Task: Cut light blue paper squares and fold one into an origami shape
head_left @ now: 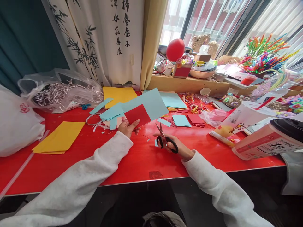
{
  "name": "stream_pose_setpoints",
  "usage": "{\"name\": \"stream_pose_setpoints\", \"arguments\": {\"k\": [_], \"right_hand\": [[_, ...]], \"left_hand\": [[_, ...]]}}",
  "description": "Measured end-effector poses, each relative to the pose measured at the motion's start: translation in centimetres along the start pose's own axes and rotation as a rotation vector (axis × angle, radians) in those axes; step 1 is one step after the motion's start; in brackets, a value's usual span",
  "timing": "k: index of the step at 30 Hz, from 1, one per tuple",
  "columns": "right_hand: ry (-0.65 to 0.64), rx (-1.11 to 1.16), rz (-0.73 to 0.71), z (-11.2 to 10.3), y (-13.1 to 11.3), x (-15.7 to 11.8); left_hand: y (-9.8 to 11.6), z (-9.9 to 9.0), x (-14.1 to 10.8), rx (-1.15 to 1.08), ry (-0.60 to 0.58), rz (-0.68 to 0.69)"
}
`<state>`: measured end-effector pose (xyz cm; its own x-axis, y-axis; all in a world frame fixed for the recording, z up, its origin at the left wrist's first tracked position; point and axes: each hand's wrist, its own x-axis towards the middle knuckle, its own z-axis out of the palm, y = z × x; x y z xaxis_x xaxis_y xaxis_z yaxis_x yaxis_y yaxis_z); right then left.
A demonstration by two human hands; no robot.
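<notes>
Pinched in my left hand [129, 126] are a red paper rectangle [138, 115] and a larger light blue sheet [155, 102] behind it. My right hand [176, 145] has its fingers through the black handles of a pair of scissors [161, 135]. The blades are parted and point up and away, a short way from the papers. Below the red rectangle and to its right lies a small blue strip [164, 122]. A small blue scrap [156, 143] shows partly behind the scissors.
Yellow paper [60, 137] lies at left beside a white plastic bag [17, 123]. Small blue cards [181, 120] and red cards [196, 120] are stacked right of centre. Two paper cups, one with a black lid [270, 138], stand at right. A beaded bag [63, 91] sits at the back.
</notes>
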<state>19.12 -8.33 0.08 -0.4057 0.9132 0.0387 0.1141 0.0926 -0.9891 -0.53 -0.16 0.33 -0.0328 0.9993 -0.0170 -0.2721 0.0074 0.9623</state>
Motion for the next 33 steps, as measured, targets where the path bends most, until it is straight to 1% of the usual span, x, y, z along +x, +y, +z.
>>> {"name": "stream_pose_setpoints", "arguments": {"k": [3,5,7,11,14,17,25,33], "right_hand": [[0.072,-0.035,0.081,0.4,-0.1,0.3],[0.124,-0.031,0.104,0.8,-0.2,0.7],[0.152,-0.051,0.085,1.2,-0.5,1.3],[0.177,-0.161,0.067,1.6,-0.6,2.1],[0.198,-0.127,0.054,1.5,-0.3,2.3],[0.208,-0.062,0.057,1.4,-0.1,2.3],[0.223,0.024,0.086,1.5,-0.2,2.1],[0.2,0.01,0.071,1.5,-0.2,1.9]], "left_hand": [[-0.2,-0.1,0.2,-0.011,-0.013,0.026],[-0.4,-0.3,0.3,-0.005,-0.022,0.036],[-0.5,-0.4,0.4,0.024,-0.024,0.03],[-0.6,-0.3,0.4,0.064,-0.032,0.005],[-0.4,-0.2,0.3,0.096,-0.048,-0.012],[-0.3,-0.2,0.2,0.112,-0.07,-0.012],[0.1,0.0,-0.1,0.143,-0.099,0.0],[0.2,0.1,-0.5,0.188,-0.12,0.013]]}}
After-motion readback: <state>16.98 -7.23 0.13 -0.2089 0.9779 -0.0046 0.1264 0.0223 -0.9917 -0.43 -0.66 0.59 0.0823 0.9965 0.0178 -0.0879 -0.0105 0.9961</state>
